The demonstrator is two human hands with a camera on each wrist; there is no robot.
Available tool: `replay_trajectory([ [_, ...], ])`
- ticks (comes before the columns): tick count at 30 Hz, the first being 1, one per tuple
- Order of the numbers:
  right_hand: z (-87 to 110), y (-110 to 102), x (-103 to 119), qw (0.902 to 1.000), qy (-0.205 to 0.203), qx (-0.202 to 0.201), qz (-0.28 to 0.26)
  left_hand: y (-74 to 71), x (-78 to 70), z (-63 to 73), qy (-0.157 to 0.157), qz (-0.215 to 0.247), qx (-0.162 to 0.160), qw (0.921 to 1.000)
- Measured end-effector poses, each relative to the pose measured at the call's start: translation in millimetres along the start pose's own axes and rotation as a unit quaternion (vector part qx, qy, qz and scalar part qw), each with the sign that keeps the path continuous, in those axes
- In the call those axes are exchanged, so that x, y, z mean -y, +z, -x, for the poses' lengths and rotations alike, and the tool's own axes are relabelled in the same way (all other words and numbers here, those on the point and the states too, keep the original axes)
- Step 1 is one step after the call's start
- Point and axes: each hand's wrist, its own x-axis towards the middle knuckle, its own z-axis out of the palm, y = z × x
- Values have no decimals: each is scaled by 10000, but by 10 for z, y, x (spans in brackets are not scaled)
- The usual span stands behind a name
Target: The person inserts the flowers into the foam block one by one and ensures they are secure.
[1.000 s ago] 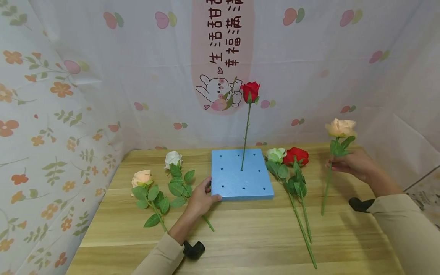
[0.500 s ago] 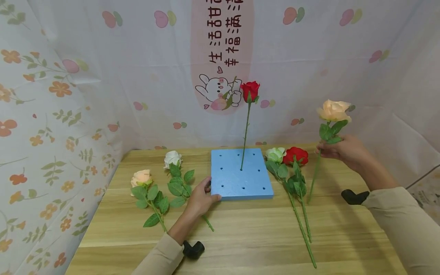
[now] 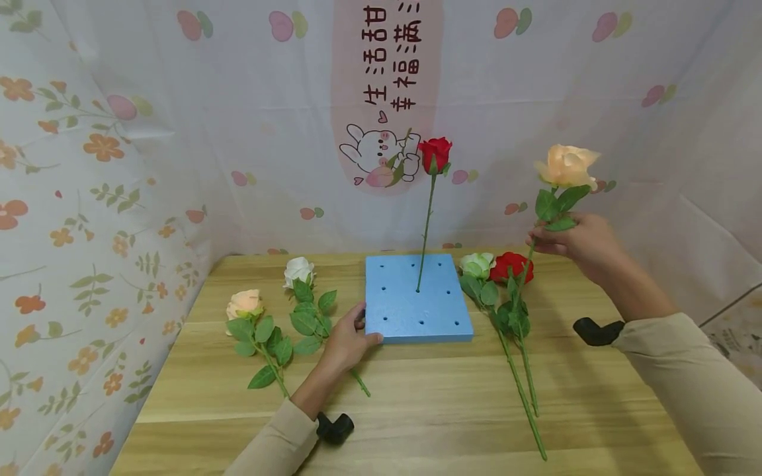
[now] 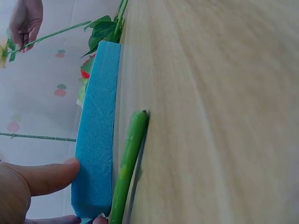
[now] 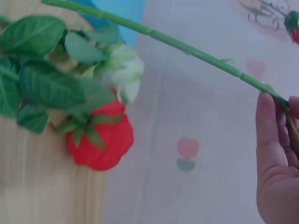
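While our right hand pinches a long-stemmed peach rose | our left hand grips a blue board | beyond both, backdrop reads "生活甜", "幸福满"

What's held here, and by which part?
The right hand pinches the peach rose by its green stem; the left hand grips the square blue holed board at its near-left corner.

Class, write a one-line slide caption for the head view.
Right grip holds a peach rose, left grip the blue board, where one red rose stands.

Board on table, roses either side
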Motion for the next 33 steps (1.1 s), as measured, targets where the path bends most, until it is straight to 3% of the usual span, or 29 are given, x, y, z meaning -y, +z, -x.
replay_trajectory([
  [9,-110,416,90,9957,-435,-267,-767,-3,-2,-4,-12,15,2,10000],
  [18,-260,717,67,9866,-892,-251,-1340,-1,-8,-3,-27,-16,1,10000],
  [25,-357,836,26,9849,-961,-334,-1398,-8,-11,-7,-48,21,6,10000],
  [33,-466,911,-31,9919,-625,-574,-942,-6,2,1,-43,25,14,10000],
])
